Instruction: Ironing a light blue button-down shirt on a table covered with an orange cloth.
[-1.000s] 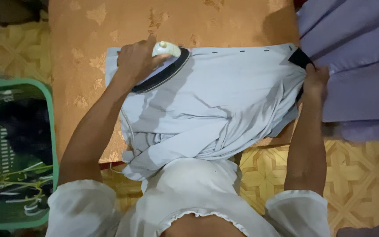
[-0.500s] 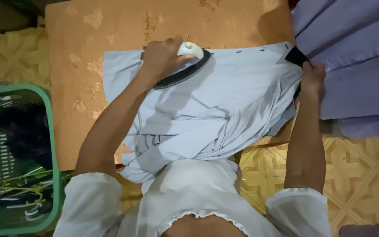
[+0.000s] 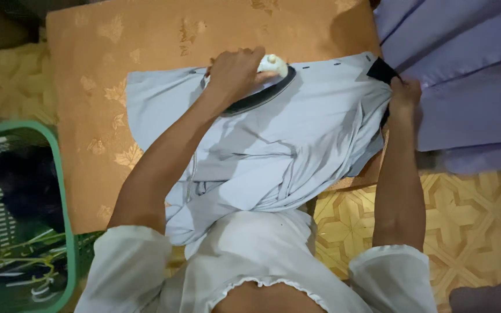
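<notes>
A pale grey-blue shirt lies spread on an orange-brown patterned cloth. My left hand grips the handle of a clothes iron with a white top and dark base, pressed flat on the shirt near its buttoned far edge. My right hand pinches the shirt's right end beside its black collar piece and holds the fabric taut. The shirt's near part is bunched and hangs toward my lap.
A green plastic basket with dark clothes and hangers stands at the left. Folded purple cloth lies at the right. Yellow patterned floor shows at the lower right.
My left hand has slid the iron to the right along the shirt's far edge, uncovering the left part of the shirt. My right hand keeps its hold near the collar.
</notes>
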